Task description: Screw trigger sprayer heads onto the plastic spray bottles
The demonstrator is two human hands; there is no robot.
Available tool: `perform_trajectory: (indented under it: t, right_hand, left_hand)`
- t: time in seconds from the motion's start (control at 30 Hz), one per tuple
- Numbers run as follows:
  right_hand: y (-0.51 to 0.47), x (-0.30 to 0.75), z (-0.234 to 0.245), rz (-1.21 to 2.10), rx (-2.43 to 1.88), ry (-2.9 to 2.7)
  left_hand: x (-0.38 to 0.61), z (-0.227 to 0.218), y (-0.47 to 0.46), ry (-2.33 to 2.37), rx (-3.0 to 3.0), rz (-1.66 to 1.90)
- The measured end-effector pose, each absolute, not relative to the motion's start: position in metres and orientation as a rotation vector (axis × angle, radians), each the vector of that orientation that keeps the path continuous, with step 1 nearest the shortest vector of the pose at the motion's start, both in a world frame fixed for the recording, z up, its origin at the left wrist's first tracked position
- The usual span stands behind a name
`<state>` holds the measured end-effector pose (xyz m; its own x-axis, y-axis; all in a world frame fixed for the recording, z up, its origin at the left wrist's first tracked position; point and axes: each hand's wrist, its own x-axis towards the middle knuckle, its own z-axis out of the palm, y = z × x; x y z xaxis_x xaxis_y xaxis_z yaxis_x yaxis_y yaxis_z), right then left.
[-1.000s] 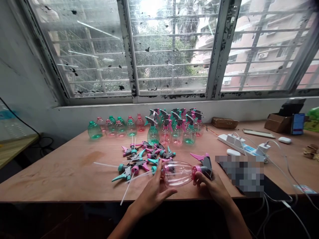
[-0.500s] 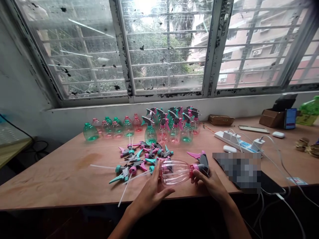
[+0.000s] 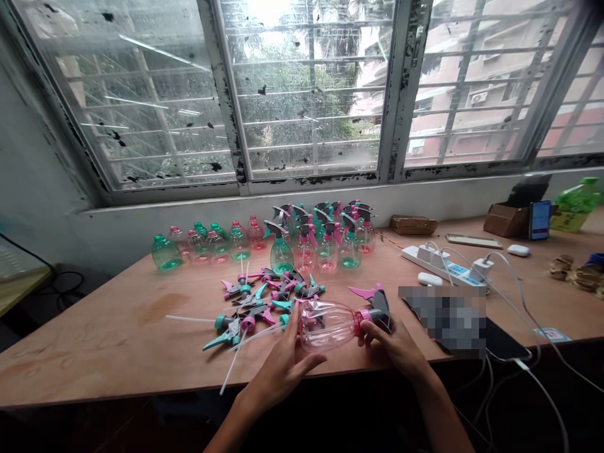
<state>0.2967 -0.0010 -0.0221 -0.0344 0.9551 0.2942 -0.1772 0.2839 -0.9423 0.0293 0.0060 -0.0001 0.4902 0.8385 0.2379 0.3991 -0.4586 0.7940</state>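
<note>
A clear pink spray bottle (image 3: 325, 333) lies sideways in the air above the table's front edge, its base to the left. Round that base end curls my left hand (image 3: 283, 358), the thumb held out below. My right hand (image 3: 399, 346) grips the pink collar of the grey and pink spray head (image 3: 379, 305) at the bottle's neck. The spray head sits on the neck, with its pink trigger pointing up and left. Just beyond my left hand lies a pile of loose spray heads (image 3: 248, 322) in pink, teal and grey, with white dip tubes.
Open-necked green and pink bottles (image 3: 165, 255) stand at the back left. Several bottles with spray heads (image 3: 282, 255) stand right of them. On the right are a power strip (image 3: 443, 267) with cables, a blurred-out flat item (image 3: 443, 318), a phone (image 3: 539, 220) and a cardboard box (image 3: 504, 219).
The whole view has shifted slightly. Both hands keep the same grip on the pink bottle and its spray head, with hardly any visible movement.
</note>
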Motion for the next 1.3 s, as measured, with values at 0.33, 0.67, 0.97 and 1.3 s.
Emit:
perform_trajectory:
  t: [0.33, 0.67, 0.97, 1.3]
  right_hand:
    - [0.000, 0.298, -0.021, 1.023, -0.886, -1.287]
    - [0.001, 0.300, -0.026, 0.879, -0.977, -1.322]
    - [0.001, 0.300, -0.025, 0.836, -1.025, -1.276]
    - [-0.002, 0.343, -0.016, 0.708, -1.151, -1.200]
  left_hand:
    - [0.031, 0.001, 0.005, 1.015, 2.082, 0.838]
    - [0.030, -0.010, 0.012, 0.941, 2.009, 0.915]
    - [0.030, 0.000, 0.007, 0.966, 2.048, 0.870]
    - [0.074, 0.021, 0.008, 0.810, 1.847, 0.855]
